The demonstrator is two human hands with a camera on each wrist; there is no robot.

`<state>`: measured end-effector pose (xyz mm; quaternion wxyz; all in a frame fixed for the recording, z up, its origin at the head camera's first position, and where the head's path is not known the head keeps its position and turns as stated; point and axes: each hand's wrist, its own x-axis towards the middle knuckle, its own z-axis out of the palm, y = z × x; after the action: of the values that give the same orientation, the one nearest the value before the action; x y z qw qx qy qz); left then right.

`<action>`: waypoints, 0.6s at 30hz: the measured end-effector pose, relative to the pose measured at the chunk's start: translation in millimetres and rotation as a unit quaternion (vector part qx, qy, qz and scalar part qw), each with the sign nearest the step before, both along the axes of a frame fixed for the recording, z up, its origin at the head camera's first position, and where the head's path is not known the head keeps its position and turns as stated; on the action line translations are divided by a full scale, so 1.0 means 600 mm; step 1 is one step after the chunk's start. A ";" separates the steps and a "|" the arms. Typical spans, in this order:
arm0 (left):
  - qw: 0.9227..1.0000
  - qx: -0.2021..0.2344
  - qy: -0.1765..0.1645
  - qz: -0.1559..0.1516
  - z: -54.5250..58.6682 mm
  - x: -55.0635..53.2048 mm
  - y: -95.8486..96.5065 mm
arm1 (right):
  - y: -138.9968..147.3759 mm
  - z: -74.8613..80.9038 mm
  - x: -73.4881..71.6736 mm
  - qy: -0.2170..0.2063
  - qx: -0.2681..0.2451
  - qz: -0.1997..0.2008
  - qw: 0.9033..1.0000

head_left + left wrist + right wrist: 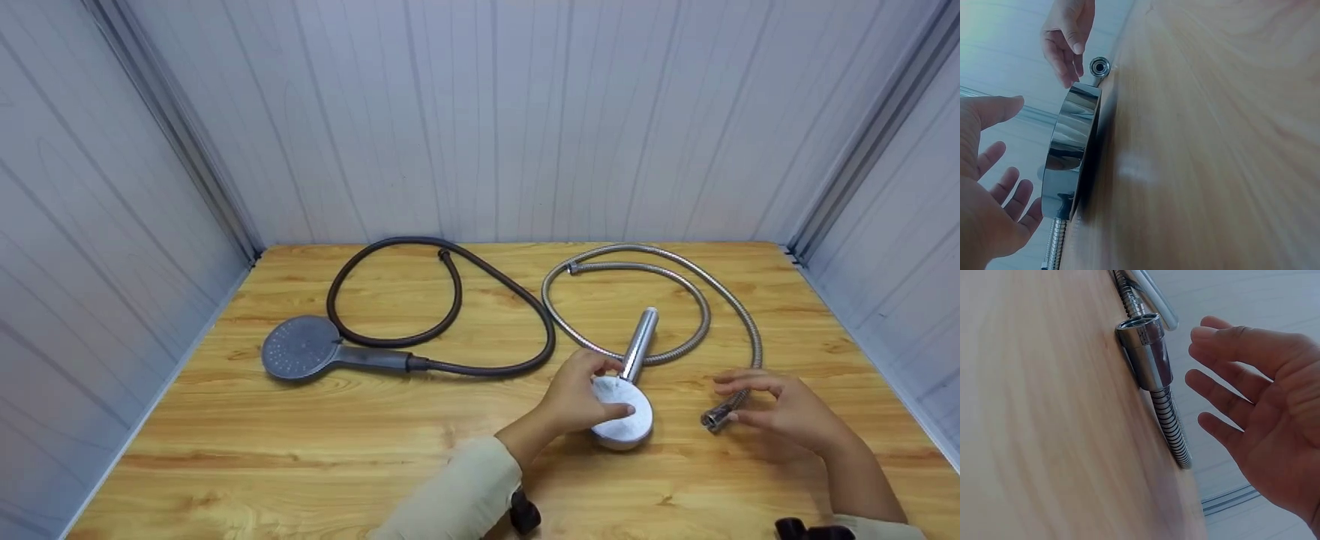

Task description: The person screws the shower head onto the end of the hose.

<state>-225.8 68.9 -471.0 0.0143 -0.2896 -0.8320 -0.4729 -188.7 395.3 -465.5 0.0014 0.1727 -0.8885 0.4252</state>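
Observation:
A chrome shower head (624, 430) with a pale face lies on the wooden table, its handle (640, 341) pointing away. My left hand (581, 394) is over its face with thumb and fingers spread; in the left wrist view the hand (994, 185) stands beside the chrome rim (1072, 146), fingers apart. To the right, my right hand (787, 412) hovers around the end of a silver shower hose (752, 330). The right wrist view shows that hand (1264, 394) with relaxed fingers, a gap between them and the hose's metal end fitting (1148, 351).
A dark grey shower head (301, 346) lies at the left, joined to a looped dark hose (517, 289). The silver hose's other end (574, 267) is near the back. Pale panel walls (495, 120) enclose the table (300, 457) at the back and sides.

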 end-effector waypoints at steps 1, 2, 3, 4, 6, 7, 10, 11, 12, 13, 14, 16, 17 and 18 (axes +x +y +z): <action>1.000 -0.005 -0.001 0.003 0.000 -0.001 0.002 | 0.000 -0.001 0.000 -0.003 0.003 0.002 1.000; 1.000 -0.010 -0.003 0.007 -0.001 -0.001 0.004 | 0.000 -0.003 -0.001 -0.007 0.003 0.003 1.000; 1.000 -0.016 -0.005 0.011 -0.001 -0.002 0.006 | -0.001 -0.004 -0.001 -0.012 0.004 0.003 1.000; 1.000 -0.022 -0.006 0.014 -0.001 -0.003 0.009 | -0.001 -0.005 -0.002 -0.018 0.004 0.003 1.000; 0.999 -0.034 -0.006 0.021 -0.001 -0.004 0.013 | -0.001 -0.007 -0.003 -0.023 0.006 0.007 1.000; 0.999 -0.039 -0.006 0.024 0.000 -0.005 0.016 | -0.001 -0.008 -0.003 -0.026 0.005 0.008 1.000; 0.998 -0.052 -0.010 0.033 0.001 -0.005 0.025 | -0.002 -0.011 -0.004 -0.025 0.006 0.016 1.000; 0.998 -0.055 -0.011 0.035 0.001 -0.006 0.028 | -0.002 -0.012 -0.004 -0.022 0.004 0.020 1.000; 0.997 -0.060 -0.012 0.038 0.002 -0.006 0.031 | -0.002 -0.013 -0.005 -0.021 0.002 0.023 1.000; 0.997 -0.064 -0.015 0.041 0.003 -0.006 0.035 | -0.002 -0.014 -0.005 -0.019 0.000 0.025 0.999; 0.996 -0.071 -0.018 0.044 0.003 -0.006 0.038 | -0.002 -0.015 -0.006 -0.016 0.002 0.027 1.000; 0.995 -0.081 -0.024 0.052 0.004 -0.006 0.045 | -0.002 -0.016 -0.006 -0.009 0.006 0.030 0.999; 0.994 -0.089 -0.024 0.055 0.004 -0.006 0.048 | -0.002 -0.017 -0.006 -0.007 0.006 0.030 1.000; 0.993 -0.098 -0.027 0.058 0.004 -0.005 0.051 | -0.002 -0.017 -0.006 -0.004 0.008 0.030 1.000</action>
<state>-229.1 99.8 -468.5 -0.0097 -0.2283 -0.8898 -0.3950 -192.3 394.2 -475.6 -0.0166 0.1978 -0.8861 0.4189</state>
